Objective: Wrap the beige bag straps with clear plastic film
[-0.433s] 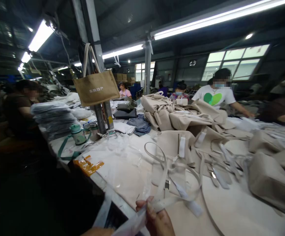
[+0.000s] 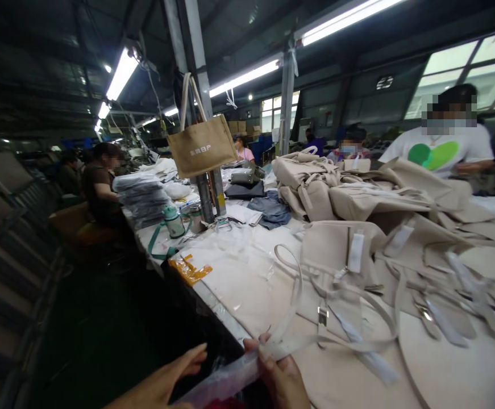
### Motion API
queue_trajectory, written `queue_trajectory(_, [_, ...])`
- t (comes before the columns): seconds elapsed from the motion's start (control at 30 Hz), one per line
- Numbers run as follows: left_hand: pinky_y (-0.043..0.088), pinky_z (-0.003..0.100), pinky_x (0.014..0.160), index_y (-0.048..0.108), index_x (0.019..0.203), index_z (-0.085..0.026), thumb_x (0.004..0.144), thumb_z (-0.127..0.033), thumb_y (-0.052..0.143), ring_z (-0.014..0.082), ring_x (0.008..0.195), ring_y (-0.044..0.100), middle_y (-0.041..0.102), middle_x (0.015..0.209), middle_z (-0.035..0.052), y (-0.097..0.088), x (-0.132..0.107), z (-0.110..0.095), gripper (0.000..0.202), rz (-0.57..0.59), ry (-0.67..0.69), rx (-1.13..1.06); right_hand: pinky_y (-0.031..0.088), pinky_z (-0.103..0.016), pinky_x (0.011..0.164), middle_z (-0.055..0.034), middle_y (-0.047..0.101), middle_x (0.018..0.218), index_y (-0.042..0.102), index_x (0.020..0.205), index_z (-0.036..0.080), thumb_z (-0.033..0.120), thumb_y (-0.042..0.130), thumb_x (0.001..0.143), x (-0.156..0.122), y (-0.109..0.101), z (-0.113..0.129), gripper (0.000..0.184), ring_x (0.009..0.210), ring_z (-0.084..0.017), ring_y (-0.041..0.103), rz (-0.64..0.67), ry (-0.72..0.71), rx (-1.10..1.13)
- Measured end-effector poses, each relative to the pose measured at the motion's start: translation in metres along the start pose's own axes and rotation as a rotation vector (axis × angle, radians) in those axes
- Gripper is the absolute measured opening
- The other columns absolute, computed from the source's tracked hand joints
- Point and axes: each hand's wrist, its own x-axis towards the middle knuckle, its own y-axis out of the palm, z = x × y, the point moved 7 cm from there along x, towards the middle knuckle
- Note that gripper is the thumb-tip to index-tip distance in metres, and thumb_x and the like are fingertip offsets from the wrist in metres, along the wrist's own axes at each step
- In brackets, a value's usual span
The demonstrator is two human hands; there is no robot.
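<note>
Nearest to us, our left hand (image 2: pixel 183 366) is open with its fingers stretched out; we can't tell if its thumb touches the long, clear plastic sleeve (image 2: pixel 230 376) beside it. Our right hand (image 2: pixel 280 375) pinches that sleeve together with a long, flat, cream strap (image 2: pixel 297 344). The strap runs from our fingers onto the pale counter (image 2: pixel 345 379) and makes big loops there. Just past it lies a soft beige bag (image 2: pixel 326 250) with a white tag. Over to the left sit some crinkly orange plastic (image 2: pixel 191 270) and a round green bottle (image 2: pixel 174 224). Farther back, a brown cloth bag (image 2: pixel 202 149) hangs at a grey metal post (image 2: pixel 199 45).
</note>
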Motion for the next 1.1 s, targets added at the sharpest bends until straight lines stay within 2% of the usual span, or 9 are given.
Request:
queue_trajectory(0.07, [0.033, 0.044, 0.108, 0.048, 0.136, -0.028, 0.076, -0.045, 0.074, 0.0303, 0.127, 0.048, 0.057, 0.135, 0.0073, 0.029, 0.023, -0.010, 0.068, 0.123, 0.069, 0.069, 0.051, -0.037, 0.078, -0.0119, 0.075, 0.090, 0.070, 0.094, 0.015, 0.052, 0.087, 0.055, 0.000, -0.001, 0.000, 0.057, 0.090, -0.029, 0.066, 0.007, -0.040, -0.050])
queue_trajectory(0.13, [0.043, 0.037, 0.095, 0.053, 0.132, -0.023, 0.081, -0.047, 0.068, 0.0274, 0.110, 0.059, 0.066, 0.118, 0.0088, 0.061, 0.046, -0.018, 0.058, 0.227, 0.160, 0.006, 0.051, -0.034, 0.072, -0.0115, 0.075, 0.093, 0.070, 0.095, 0.016, 0.051, 0.086, 0.058, -0.001, -0.002, 0.001, 0.054, 0.088, -0.028, 0.066, 0.038, -0.075, -0.079])
queue_trajectory(0.27, [0.043, 0.023, 0.058, 0.061, 0.103, -0.012, 0.076, -0.049, 0.072, 0.0152, 0.065, 0.062, 0.070, 0.082, 0.0084, 0.099, 0.075, 0.004, 0.046, 0.290, 0.088, -0.271, 0.046, -0.032, 0.059, -0.0125, 0.073, 0.099, 0.066, 0.100, 0.016, 0.048, 0.082, 0.065, 0.001, -0.002, 0.002, 0.050, 0.070, -0.022, 0.065, 0.140, -0.031, -0.081])
queue_trajectory(0.37, [0.041, 0.022, 0.050, 0.054, 0.089, -0.015, 0.070, -0.046, 0.076, 0.0135, 0.053, 0.060, 0.069, 0.072, 0.0074, 0.097, 0.079, 0.030, 0.043, 0.201, -0.015, -0.319, 0.048, -0.037, 0.075, -0.0143, 0.071, 0.107, 0.060, 0.110, 0.016, 0.052, 0.079, 0.067, 0.006, -0.002, 0.009, 0.059, 0.090, -0.028, 0.065, 0.141, 0.032, -0.004])
queue_trajectory(0.47, [0.044, 0.023, 0.049, 0.048, 0.082, -0.017, 0.064, -0.046, 0.080, 0.0141, 0.051, 0.060, 0.069, 0.071, 0.0065, 0.088, 0.079, 0.042, 0.046, 0.104, -0.055, -0.348, 0.045, -0.039, 0.085, -0.0137, 0.070, 0.109, 0.052, 0.122, 0.016, 0.055, 0.072, 0.074, 0.014, -0.001, 0.015, 0.065, 0.099, -0.028, 0.062, 0.114, 0.107, -0.016])
queue_trajectory(0.6, [0.042, 0.021, 0.046, 0.045, 0.086, -0.019, 0.068, -0.055, 0.075, 0.0130, 0.050, 0.060, 0.069, 0.076, 0.0049, 0.084, 0.081, 0.042, 0.050, 0.030, 0.006, -0.407, 0.046, -0.031, 0.072, -0.0095, 0.073, 0.095, 0.062, 0.100, 0.016, 0.060, 0.062, 0.081, 0.024, 0.001, 0.021, 0.048, 0.080, -0.022, 0.062, 0.099, 0.056, -0.234])
queue_trajectory(0.77, [0.040, 0.020, 0.044, 0.040, 0.098, -0.022, 0.079, -0.056, 0.065, 0.0162, 0.054, 0.065, 0.069, 0.081, 0.0040, 0.081, 0.081, 0.042, 0.047, -0.076, 0.101, -0.312, 0.045, -0.032, 0.065, -0.0087, 0.071, 0.083, 0.070, 0.089, 0.013, 0.070, 0.056, 0.078, 0.029, -0.004, 0.020, 0.059, 0.071, -0.022, 0.060, 0.078, -0.028, -0.452])
queue_trajectory(0.93, [0.045, 0.022, 0.048, 0.044, 0.091, -0.021, 0.078, -0.054, 0.066, 0.0140, 0.055, 0.061, 0.068, 0.079, 0.0022, 0.089, 0.087, 0.046, 0.043, -0.053, 0.098, -0.293, 0.048, -0.037, 0.081, -0.0102, 0.072, 0.098, 0.073, 0.098, 0.016, 0.074, 0.055, 0.076, 0.026, -0.010, 0.016, 0.064, 0.093, -0.029, 0.063, -0.008, -0.012, -0.408])
queue_trajectory(1.1, [0.047, 0.026, 0.053, 0.045, 0.084, -0.021, 0.072, -0.052, 0.072, 0.0140, 0.055, 0.057, 0.065, 0.072, -0.0011, 0.097, 0.094, 0.056, 0.043, -0.058, 0.041, -0.384, 0.047, -0.044, 0.092, -0.0118, 0.071, 0.104, 0.072, 0.096, 0.017, 0.074, 0.052, 0.079, 0.025, -0.007, 0.013, 0.063, 0.099, -0.032, 0.063, 0.025, -0.021, -0.318])
